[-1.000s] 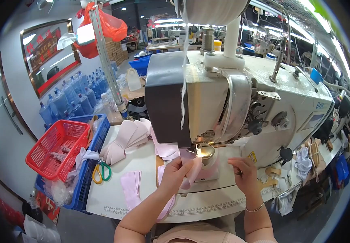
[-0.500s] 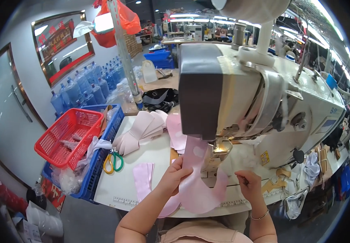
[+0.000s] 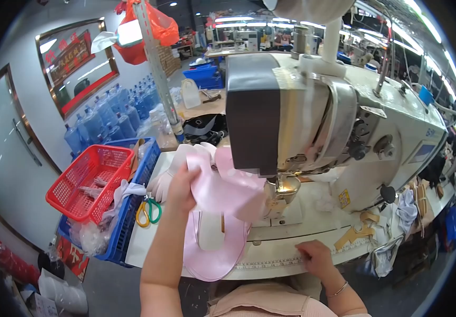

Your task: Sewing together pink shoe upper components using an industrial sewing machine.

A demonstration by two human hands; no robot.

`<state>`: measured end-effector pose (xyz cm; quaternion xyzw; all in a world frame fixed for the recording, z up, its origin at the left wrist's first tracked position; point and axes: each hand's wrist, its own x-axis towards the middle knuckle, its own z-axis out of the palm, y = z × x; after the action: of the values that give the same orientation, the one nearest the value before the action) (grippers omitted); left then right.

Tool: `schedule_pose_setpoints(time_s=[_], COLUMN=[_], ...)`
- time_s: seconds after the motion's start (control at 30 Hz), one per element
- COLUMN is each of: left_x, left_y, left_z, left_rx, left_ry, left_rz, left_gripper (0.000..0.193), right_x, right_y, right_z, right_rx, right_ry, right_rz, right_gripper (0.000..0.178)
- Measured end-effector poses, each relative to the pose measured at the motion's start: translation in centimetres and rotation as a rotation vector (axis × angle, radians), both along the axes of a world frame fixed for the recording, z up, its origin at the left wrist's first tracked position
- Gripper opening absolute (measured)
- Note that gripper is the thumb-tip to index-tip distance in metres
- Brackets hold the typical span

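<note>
My left hand (image 3: 184, 186) is closed on the edge of a smooth pink fabric piece (image 3: 225, 193), lifted and slightly blurred, left of the sewing machine's needle area (image 3: 282, 191). Below it, several U-shaped pink pieces (image 3: 214, 264) lie stacked at the table's front edge. More pink material (image 3: 223, 157) shows behind the held piece, beside the machine head (image 3: 254, 105). Near the ruler strip (image 3: 275, 262) along the front edge, my right hand (image 3: 316, 257) has its fingers curled together; whatever is between them, if anything, is hidden.
Scissors with yellow and green handles (image 3: 148, 211) lie at the table's left, near pale fanned pieces (image 3: 160, 185). A red basket (image 3: 61, 198) sits on a blue crate (image 3: 113, 240). Tan scraps (image 3: 352, 236) lie to the right. A metal post (image 3: 159, 68) rises behind.
My left hand has carried the pink piece up and left, away from the needle area, uncovering the stacked U-shaped pieces. My right hand has moved down and slightly left.
</note>
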<state>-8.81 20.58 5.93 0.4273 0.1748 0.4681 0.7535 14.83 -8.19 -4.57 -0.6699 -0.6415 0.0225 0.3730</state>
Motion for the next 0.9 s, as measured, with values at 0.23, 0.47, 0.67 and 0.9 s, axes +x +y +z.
schedule_pose_setpoints(time_s=[0.23,0.47,0.67,0.9], left_x=[7.6,3.8,-15.5,-22.6], left_y=[10.0,2.3,-16.2,-23.6], left_z=[0.6,-7.1,-12.9,-32.9], left_rx=[-0.107,0.322,0.843,0.512], left_ry=[-0.507,1.016,0.817,1.561], left_rz=[-0.192,0.472,1.188,0.888], left_gripper=[0.028,0.046,0.01,0.015], right_x=[-2.8,-2.0,0.5,6.1], right_y=[-1.0,-0.9,0.7,14.1], right_z=[-1.5,-1.7,0.7,2.7], right_rx=[0.131,0.152,-0.03,0.093], right_ry=[-0.266,-0.218,0.426,0.876], right_rz=[0.002,0.021,-0.234,0.052], right_gripper=[0.029,0.023,0.005,0.024])
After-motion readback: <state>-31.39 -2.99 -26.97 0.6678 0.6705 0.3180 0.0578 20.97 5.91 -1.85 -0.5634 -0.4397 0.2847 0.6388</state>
